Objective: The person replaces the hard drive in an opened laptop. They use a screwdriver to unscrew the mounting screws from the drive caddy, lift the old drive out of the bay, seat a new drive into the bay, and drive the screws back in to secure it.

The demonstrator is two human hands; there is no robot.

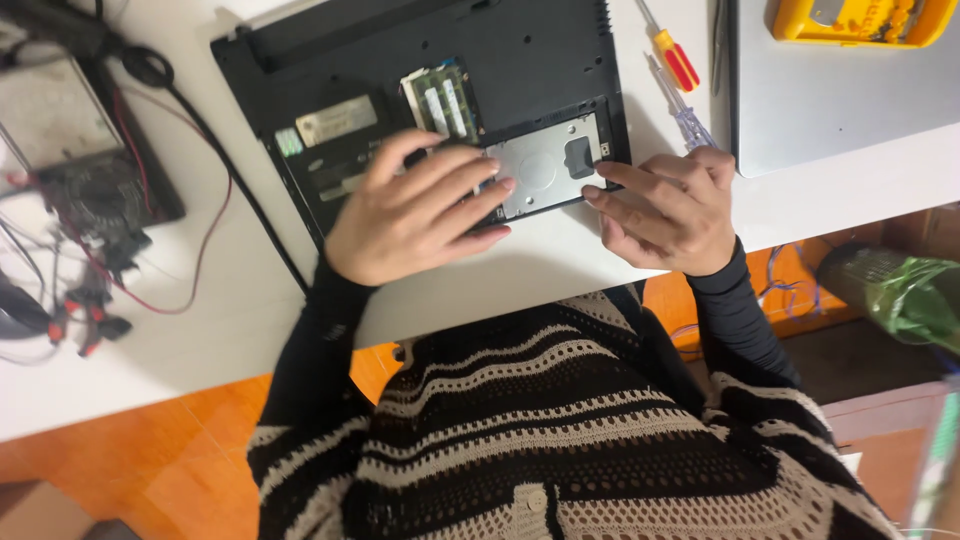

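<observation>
The left hand [415, 210] lies flat, open, on the upturned laptop [400, 90], steadying it, while the right hand [668, 208], fingers loosely curled and holding nothing, presses the drive [545, 170] edge.

Count: 2 hands [415, 205], 1 laptop [540, 60], 1 drive [545, 175], 2 screwdrivers [672, 55], 2 memory sticks [445, 105], 1 yellow case [860, 20].

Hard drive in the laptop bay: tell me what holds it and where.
Nothing grips it. The left hand lies flat over the hard drive's left part; the right hand's fingertips touch its right edge.
</observation>
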